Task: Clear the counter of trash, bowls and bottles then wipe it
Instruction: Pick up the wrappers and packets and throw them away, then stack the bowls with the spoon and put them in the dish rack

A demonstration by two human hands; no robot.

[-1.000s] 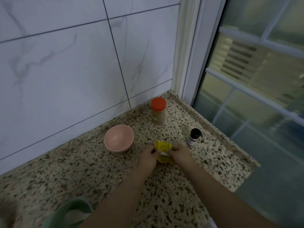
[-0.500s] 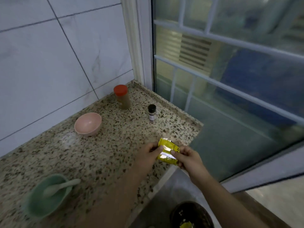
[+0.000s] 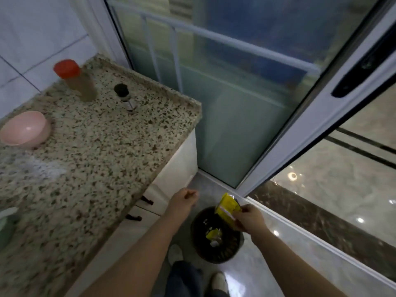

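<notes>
My right hand (image 3: 248,217) pinches a yellow wrapper (image 3: 227,207) above a dark round trash bin (image 3: 216,236) on the floor; the bin holds some yellow scraps. My left hand (image 3: 184,200) hangs beside the counter's edge with fingers loosely curled, holding nothing. On the speckled stone counter (image 3: 90,151) stand a pink bowl (image 3: 23,130) at the left, a red-capped spice jar (image 3: 75,80) and a small black-capped bottle (image 3: 125,97) near the back. A green bowl (image 3: 5,228) with a white spoon shows at the left edge.
A patch of white powder (image 3: 34,166) lies on the counter near the pink bowl. White cabinet drawers (image 3: 150,204) with dark handles sit under the counter. A glass sliding door (image 3: 246,103) stands right of the counter. My feet (image 3: 216,281) are on the glossy floor.
I have turned from the counter toward the floor. My left hand has let go of the wrapper, and my right hand has carried it down over the trash bin.
</notes>
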